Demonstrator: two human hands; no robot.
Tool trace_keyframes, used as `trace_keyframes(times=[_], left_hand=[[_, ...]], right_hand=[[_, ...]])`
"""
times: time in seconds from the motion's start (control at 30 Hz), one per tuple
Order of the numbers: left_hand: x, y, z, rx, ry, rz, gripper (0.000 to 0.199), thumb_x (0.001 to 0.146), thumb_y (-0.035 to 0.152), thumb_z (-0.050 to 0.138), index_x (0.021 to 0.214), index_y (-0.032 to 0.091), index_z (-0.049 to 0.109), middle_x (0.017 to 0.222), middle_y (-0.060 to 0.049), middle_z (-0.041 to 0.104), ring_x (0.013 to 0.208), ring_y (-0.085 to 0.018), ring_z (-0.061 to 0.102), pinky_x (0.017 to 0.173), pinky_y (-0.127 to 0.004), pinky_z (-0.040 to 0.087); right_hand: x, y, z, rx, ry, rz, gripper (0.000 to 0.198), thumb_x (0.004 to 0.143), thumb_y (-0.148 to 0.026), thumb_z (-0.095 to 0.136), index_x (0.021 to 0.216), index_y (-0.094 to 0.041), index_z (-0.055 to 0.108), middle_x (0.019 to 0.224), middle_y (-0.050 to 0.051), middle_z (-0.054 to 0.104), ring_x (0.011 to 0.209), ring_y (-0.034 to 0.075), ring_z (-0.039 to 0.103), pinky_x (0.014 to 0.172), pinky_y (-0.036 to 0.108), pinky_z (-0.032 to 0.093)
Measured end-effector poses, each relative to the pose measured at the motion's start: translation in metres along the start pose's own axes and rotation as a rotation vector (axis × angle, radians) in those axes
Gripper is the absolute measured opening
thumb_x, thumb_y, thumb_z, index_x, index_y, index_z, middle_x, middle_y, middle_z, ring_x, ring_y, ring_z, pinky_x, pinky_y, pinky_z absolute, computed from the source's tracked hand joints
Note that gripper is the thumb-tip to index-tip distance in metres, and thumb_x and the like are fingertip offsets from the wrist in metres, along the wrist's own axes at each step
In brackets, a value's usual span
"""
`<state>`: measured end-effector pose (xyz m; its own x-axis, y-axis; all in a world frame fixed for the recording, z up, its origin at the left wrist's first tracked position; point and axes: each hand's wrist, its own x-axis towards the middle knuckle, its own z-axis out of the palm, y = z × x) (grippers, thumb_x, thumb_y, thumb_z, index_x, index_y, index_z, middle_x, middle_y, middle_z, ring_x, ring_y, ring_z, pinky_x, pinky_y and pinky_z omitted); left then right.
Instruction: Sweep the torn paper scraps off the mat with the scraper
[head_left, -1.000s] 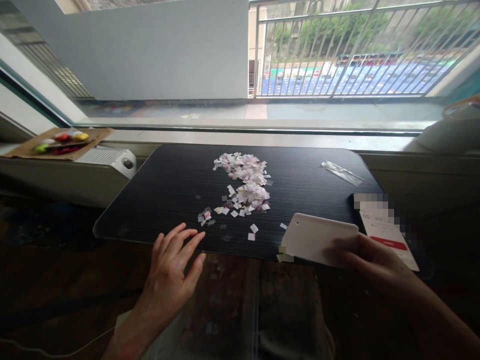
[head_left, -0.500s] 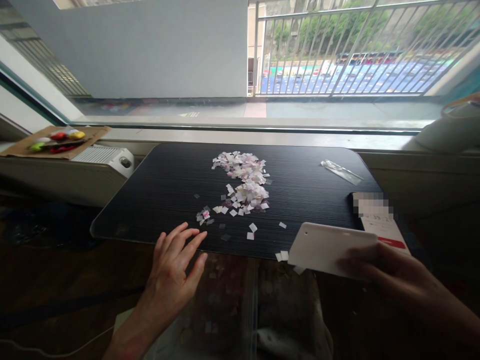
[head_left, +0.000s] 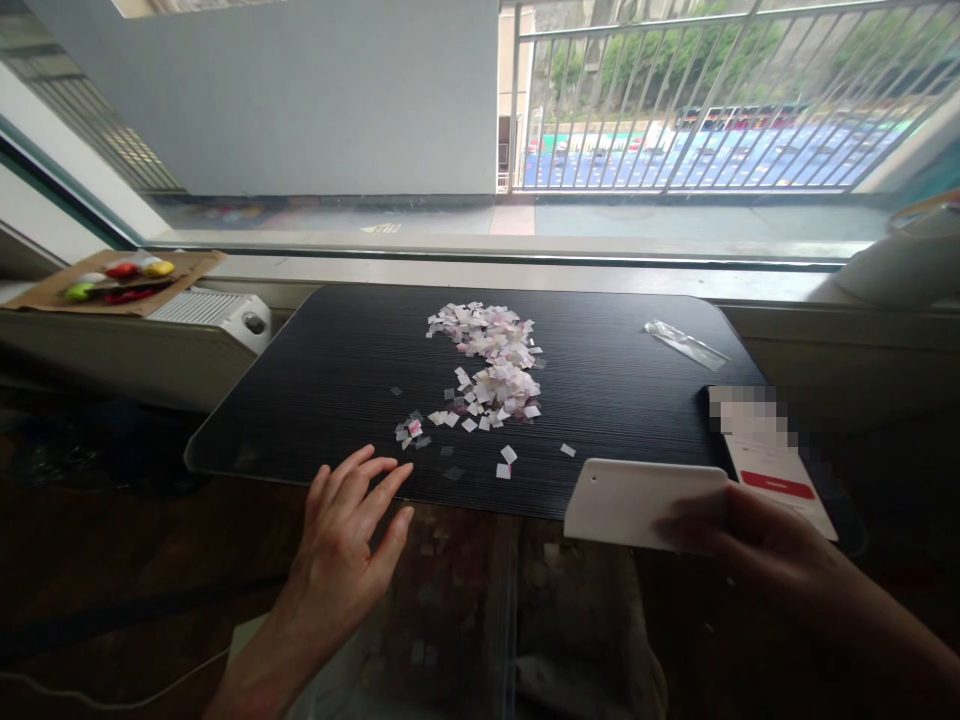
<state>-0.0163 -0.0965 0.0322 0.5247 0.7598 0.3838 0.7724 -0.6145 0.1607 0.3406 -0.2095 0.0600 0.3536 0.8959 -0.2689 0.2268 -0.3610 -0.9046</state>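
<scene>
A heap of small white and pink paper squares point(head_left: 491, 365) lies in the middle of a black board point(head_left: 337, 370), with loose squares scattered toward the near edge. My right hand point(head_left: 750, 535) grips a flat white plastic scraper point(head_left: 637, 500) at the board's near right edge. My left hand point(head_left: 349, 520) rests open, fingers spread, with its fingertips on the board's near edge, left of the loose squares. Below the board's edge a clear bag point(head_left: 442, 610) holds more paper squares.
A phone point(head_left: 765, 455) with a lit screen lies at the board's right corner. An empty clear sleeve point(head_left: 684, 345) lies at the far right of the board. A white heater point(head_left: 217, 315) and a cardboard tray with coloured pieces point(head_left: 112, 280) stand left. A window runs behind.
The scraper in my right hand shifted right and down, then slid back left to the board's edge. The paper squares that lay by its left corner are gone from the edge. My left hand stayed put.
</scene>
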Motion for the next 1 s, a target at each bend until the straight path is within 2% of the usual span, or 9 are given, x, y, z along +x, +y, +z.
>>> trace_keyframes(times=[0.1, 0.27, 0.33, 0.43, 0.6, 0.73, 0.83, 0.9, 1.0], left_hand=[[0.000, 0.001, 0.001, -0.006, 0.001, -0.005, 0.031, 0.091, 0.024, 0.047, 0.120, 0.023, 0.056, 0.117, -0.009, 0.062, 0.123, -0.029, 0.049, 0.106, -0.054, 0.031], [0.001, 0.003, 0.002, -0.019, 0.009, 0.006, 0.031, 0.090, 0.024, 0.047, 0.119, 0.022, 0.057, 0.117, -0.009, 0.062, 0.123, -0.029, 0.050, 0.106, -0.055, 0.031], [0.000, 0.003, 0.001, -0.019, 0.015, 0.005, 0.031, 0.090, 0.024, 0.048, 0.120, 0.021, 0.057, 0.117, -0.009, 0.062, 0.123, -0.030, 0.050, 0.106, -0.056, 0.031], [-0.002, 0.004, 0.000, -0.018, 0.005, -0.020, 0.032, 0.090, 0.023, 0.048, 0.119, 0.022, 0.059, 0.117, -0.009, 0.062, 0.123, -0.030, 0.050, 0.107, -0.056, 0.032], [-0.002, 0.006, -0.003, -0.018, -0.011, -0.040, 0.032, 0.090, 0.021, 0.047, 0.120, 0.022, 0.058, 0.118, -0.009, 0.062, 0.124, -0.029, 0.049, 0.106, -0.057, 0.032], [-0.005, 0.001, -0.005, -0.004, 0.012, -0.048, 0.031, 0.090, 0.021, 0.047, 0.120, 0.022, 0.057, 0.117, -0.009, 0.062, 0.124, -0.029, 0.049, 0.106, -0.057, 0.032], [-0.007, -0.003, -0.004, 0.001, 0.017, -0.048, 0.031, 0.090, 0.022, 0.047, 0.119, 0.021, 0.058, 0.116, -0.009, 0.063, 0.123, -0.029, 0.050, 0.105, -0.057, 0.033], [-0.006, -0.004, -0.004, -0.001, 0.005, -0.048, 0.031, 0.090, 0.022, 0.047, 0.119, 0.022, 0.058, 0.116, -0.009, 0.063, 0.123, -0.029, 0.050, 0.105, -0.057, 0.033], [-0.004, -0.002, -0.005, -0.005, -0.004, -0.044, 0.031, 0.091, 0.022, 0.047, 0.120, 0.022, 0.057, 0.117, -0.009, 0.062, 0.124, -0.029, 0.049, 0.106, -0.056, 0.033]], right_hand=[[0.000, 0.003, -0.004, -0.053, 0.065, -0.032, 0.032, 0.063, -0.055, 0.077, 0.076, -0.026, 0.075, 0.077, 0.003, 0.077, 0.074, 0.025, 0.072, 0.066, 0.031, 0.059], [0.022, 0.000, -0.002, -0.110, 0.316, -0.098, 0.029, 0.066, -0.049, 0.076, 0.082, -0.025, 0.071, 0.081, 0.005, 0.077, 0.082, 0.028, 0.072, 0.075, 0.036, 0.058], [0.031, -0.005, 0.005, -0.115, 0.251, -0.130, 0.030, 0.067, -0.051, 0.075, 0.079, -0.025, 0.071, 0.080, 0.004, 0.077, 0.080, 0.027, 0.072, 0.073, 0.036, 0.058], [0.042, -0.013, 0.022, -0.055, 0.055, -0.203, 0.037, 0.067, -0.059, 0.074, 0.079, -0.024, 0.071, 0.080, 0.004, 0.077, 0.077, 0.025, 0.071, 0.070, 0.034, 0.058], [0.070, -0.019, 0.048, -0.023, -0.059, -0.333, 0.046, 0.069, -0.064, 0.069, 0.084, -0.021, 0.071, 0.082, 0.005, 0.076, 0.077, 0.024, 0.070, 0.072, 0.035, 0.058], [0.075, -0.014, 0.031, -0.121, -0.228, -0.312, 0.041, 0.068, -0.059, 0.072, 0.078, -0.019, 0.072, 0.077, 0.007, 0.076, 0.070, 0.024, 0.070, 0.064, 0.034, 0.058], [0.070, -0.015, 0.018, -0.113, -0.193, -0.287, 0.036, 0.069, -0.057, 0.073, 0.079, -0.022, 0.073, 0.077, 0.007, 0.076, 0.072, 0.025, 0.070, 0.064, 0.032, 0.058], [0.069, -0.019, 0.020, -0.078, -0.170, -0.272, 0.038, 0.067, -0.059, 0.073, 0.078, -0.023, 0.073, 0.079, 0.006, 0.076, 0.074, 0.025, 0.070, 0.068, 0.033, 0.059], [0.072, -0.026, 0.031, -0.054, -0.255, -0.273, 0.043, 0.064, -0.062, 0.074, 0.075, -0.021, 0.071, 0.076, 0.006, 0.076, 0.072, 0.024, 0.070, 0.067, 0.033, 0.058]])
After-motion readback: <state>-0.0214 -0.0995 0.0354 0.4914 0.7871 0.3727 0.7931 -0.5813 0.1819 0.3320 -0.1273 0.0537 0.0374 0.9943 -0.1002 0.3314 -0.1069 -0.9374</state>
